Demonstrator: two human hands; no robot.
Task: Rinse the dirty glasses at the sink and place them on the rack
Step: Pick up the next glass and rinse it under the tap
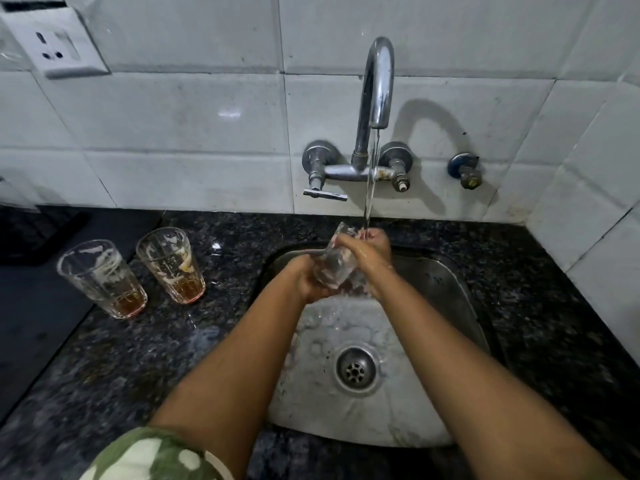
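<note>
Glass in hand (337, 263): clear tumbler held tilted over the sink, rim up and away from the person, right under the running water.
Left hand (311, 280): grip wrapped around the lower part and base of the tumbler, fingers curled round it from below.
Right hand (367, 249): wet, grip curled over the upper part of the same tumbler near its rim; the stream lands on these fingers and the rim.
Water (370, 188): thin stream falling from the spout straight down to the hands.
Tap (375, 98): chrome wall-mounted swan-neck with two valves, the left one bearing a lever handle.
Sink (450, 299): steel basin set in the counter, wet floor, round strainer drain (356, 370) towards the near side.
Dirty glasses: two tumblers stand upright on the counter left of the sink, just beside each other; the farther-left one (104, 278) and the nearer-sink one (172, 265) both hold a little amber liquid at the bottom and pale residue on the walls.
Counter (121, 358): dark speckled stone, wet patches near the sink edge.
Mat (34, 306): dark sheet on the counter at far left, touching the leftmost glass's base area.
Wall: white tiles, with a socket plate (55, 43) at upper left and a small separate valve (465, 169) right of the tap.
Sleeve (156, 455): green-and-white patterned fabric at the bottom edge.
</note>
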